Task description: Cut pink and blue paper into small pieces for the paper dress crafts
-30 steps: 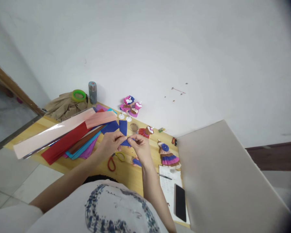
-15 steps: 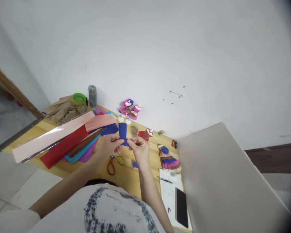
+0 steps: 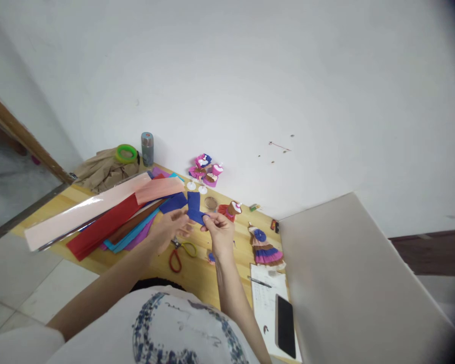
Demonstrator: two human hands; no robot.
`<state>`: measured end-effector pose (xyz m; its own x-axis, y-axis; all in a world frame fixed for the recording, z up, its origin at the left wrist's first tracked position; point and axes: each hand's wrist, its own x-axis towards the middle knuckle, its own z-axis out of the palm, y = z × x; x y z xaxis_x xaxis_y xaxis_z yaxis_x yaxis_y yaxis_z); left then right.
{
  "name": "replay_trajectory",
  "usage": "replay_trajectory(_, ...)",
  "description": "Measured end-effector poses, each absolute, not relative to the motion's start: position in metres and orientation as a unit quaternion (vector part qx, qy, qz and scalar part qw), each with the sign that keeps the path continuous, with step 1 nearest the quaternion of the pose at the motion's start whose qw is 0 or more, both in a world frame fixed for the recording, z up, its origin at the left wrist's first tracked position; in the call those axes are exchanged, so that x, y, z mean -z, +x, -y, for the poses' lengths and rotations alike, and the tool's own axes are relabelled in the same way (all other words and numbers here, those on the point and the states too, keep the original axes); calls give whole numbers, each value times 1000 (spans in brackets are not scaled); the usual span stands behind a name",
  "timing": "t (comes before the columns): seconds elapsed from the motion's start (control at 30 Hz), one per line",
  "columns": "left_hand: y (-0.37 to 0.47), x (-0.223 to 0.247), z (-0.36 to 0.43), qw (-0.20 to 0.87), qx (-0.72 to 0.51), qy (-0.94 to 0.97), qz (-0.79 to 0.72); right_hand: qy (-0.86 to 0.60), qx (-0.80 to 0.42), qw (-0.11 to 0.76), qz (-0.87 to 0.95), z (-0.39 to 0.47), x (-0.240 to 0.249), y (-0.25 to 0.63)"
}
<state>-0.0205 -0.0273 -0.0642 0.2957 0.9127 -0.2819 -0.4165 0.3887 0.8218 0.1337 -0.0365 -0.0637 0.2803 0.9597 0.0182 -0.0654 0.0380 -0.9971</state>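
In my right hand (image 3: pixel 220 230), thumb and fingers pinch the right end of a dark blue crepe paper strip (image 3: pixel 196 217). The strip stretches leftward from that pinch. Another dark blue paper piece (image 3: pixel 193 200) shows directly above it; I cannot tell whether the two are joined. My left hand (image 3: pixel 171 227) is just left of the strip, slightly blurred, its fingers apart and holding nothing that I can see. Below the hands, scissors (image 3: pixel 176 257) with one red and one yellow handle lie on the wooden table (image 3: pixel 197 283).
Folded crepe paper, including a red sheet (image 3: pixel 104 225), covers the table's left. Behind are a flask (image 3: pixel 147 149), a green tape ring (image 3: pixel 126 153) and small paper-dressed figures (image 3: pixel 205 171). Rightward lie a tiered paper dress (image 3: pixel 265 247), a written sheet (image 3: pixel 263 298), a phone (image 3: pixel 285 326) and a partition (image 3: pixel 349 283).
My left hand has let go of the blue strip and drawn slightly left. My right hand keeps its pinch, and more of the strip shows between the hands. The view has shifted slightly.
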Motion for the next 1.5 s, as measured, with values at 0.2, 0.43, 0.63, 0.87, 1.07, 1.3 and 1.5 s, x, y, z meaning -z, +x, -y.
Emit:
replay_trajectory(0.2,7,72,40,772,-493,162,-367,-547,-438,603,382,39,85,118)
replay_trajectory(0.43,10,87,38,763,-515,66,-385,-553,-467,578,377,42,97,116)
replay_trajectory(0.63,11,95,38,756,-518,96,-388,-558,-475,584,348,42,106,115)
replay_trajectory(0.87,27,95,40,741,-531,98,-398,-562,-462,590,350,43,116,116)
replay_trajectory(1.07,2,88,23,731,-537,33,-419,-591,-466,530,390,41,141,125)
replay_trajectory(1.3,-87,81,-10,632,-622,-37,-460,-697,-425,343,463,59,222,135)
replay_trajectory(1.5,-98,78,3,674,-570,-21,-470,-734,-380,202,525,95,261,128)
